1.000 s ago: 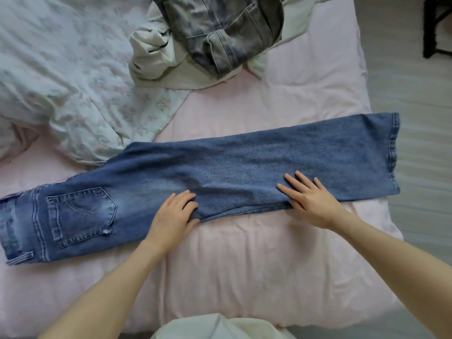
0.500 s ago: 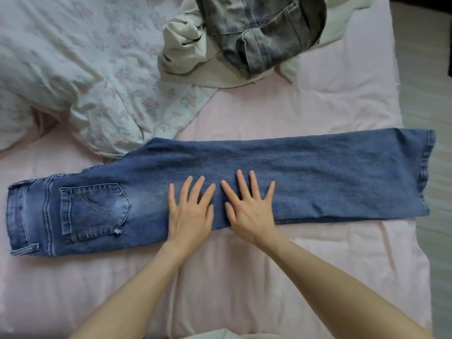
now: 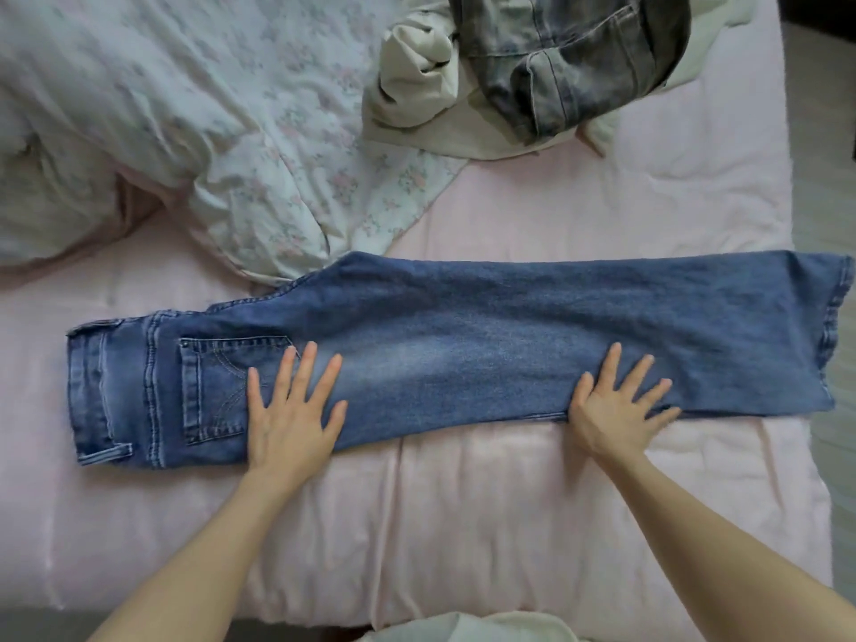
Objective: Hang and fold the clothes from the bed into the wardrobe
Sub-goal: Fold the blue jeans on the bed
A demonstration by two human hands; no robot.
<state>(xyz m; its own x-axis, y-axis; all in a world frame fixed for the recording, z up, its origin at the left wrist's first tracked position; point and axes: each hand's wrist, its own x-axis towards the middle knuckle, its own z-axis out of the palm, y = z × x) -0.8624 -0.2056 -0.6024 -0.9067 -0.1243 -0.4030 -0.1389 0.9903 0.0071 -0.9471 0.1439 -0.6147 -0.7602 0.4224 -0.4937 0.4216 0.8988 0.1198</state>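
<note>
Blue jeans [image 3: 463,345], pink sheet [image 3: 602,215], pale floral duvet [image 3: 185,108], grey denim [image 3: 579,53].

jeans [image 3: 463,345]: matt faded blue denim | sheet [image 3: 602,224]: soft pink cloth | duvet [image 3: 162,108]: crumpled floral cotton

— How's the light?
— Soft, even daylight, slightly dim and cool; no glare, only faint shadows under the forearms.
— Sharpness?
— Centre reasonably crisp, slightly soft overall. Wide-angle bending curves the edges, corners darken.
</note>
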